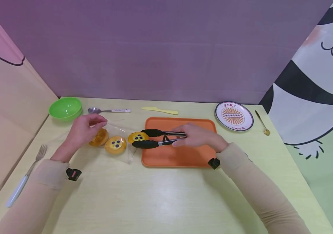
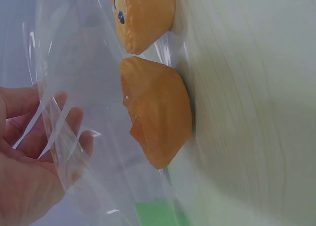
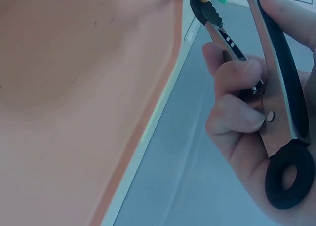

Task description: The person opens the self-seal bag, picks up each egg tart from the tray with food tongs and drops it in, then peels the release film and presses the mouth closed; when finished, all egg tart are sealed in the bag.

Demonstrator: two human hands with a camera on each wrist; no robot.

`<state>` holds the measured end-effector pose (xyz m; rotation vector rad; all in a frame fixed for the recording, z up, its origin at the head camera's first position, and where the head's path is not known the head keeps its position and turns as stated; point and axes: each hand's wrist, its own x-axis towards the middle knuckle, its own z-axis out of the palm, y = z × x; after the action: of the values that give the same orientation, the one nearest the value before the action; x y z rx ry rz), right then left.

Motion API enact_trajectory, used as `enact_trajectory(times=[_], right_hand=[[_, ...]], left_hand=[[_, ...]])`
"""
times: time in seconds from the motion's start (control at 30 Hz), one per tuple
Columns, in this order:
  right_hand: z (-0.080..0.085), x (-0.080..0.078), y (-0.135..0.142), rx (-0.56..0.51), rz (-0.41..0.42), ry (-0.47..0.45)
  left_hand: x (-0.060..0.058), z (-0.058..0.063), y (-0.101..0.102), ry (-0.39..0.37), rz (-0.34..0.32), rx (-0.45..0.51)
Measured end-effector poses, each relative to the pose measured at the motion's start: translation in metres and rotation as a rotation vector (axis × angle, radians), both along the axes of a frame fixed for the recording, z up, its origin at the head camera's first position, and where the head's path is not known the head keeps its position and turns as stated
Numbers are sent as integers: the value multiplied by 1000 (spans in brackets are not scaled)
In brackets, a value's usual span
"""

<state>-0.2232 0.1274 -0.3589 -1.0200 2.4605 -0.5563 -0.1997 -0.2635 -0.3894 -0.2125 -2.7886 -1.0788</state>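
My left hand [image 1: 82, 130] pinches the upper side of a clear plastic bag [image 2: 94, 53]. Inside lie two toy tarts: a plain brown tart [image 1: 99, 137] by that hand and a yellow tart [image 1: 115, 145] dotted with blue. With curled fingers my right hand [image 1: 196, 135] grips metal tongs [image 1: 167, 142] that have black tips. Between those tips sits another blue-dotted tart [image 1: 138, 136], at the right end of the bag and just off the tray's left edge. In the right wrist view the tongs' black ring [image 3: 290, 175] shows below the palm.
An orange tray [image 1: 178, 159] lies under the right hand. Behind stand a green bowl [image 1: 65, 109], a spoon [image 1: 109, 110], a yellow knife [image 1: 160, 110] and a patterned plate [image 1: 234, 116]. A small gold spoon [image 1: 262, 123] lies far right, a fork [image 1: 27, 175] at left.
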Motion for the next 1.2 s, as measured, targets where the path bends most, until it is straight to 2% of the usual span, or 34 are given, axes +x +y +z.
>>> enact_trajectory(times=[0.2, 0.43, 0.67, 0.9, 1.2], right_hand=[[-1, 2, -4, 26, 39, 45], [0, 7, -14, 87, 34, 58], [4, 12, -28, 31, 76, 100], [-5, 12, -34, -28, 66, 106], [-6, 18, -37, -6, 104, 162]], left_hand=[[1, 1, 1, 9, -7, 3], [1, 0, 0, 25, -8, 5], [3, -1, 2, 1, -7, -3], [4, -1, 4, 6, -12, -11], [4, -3, 5, -5, -5, -26]])
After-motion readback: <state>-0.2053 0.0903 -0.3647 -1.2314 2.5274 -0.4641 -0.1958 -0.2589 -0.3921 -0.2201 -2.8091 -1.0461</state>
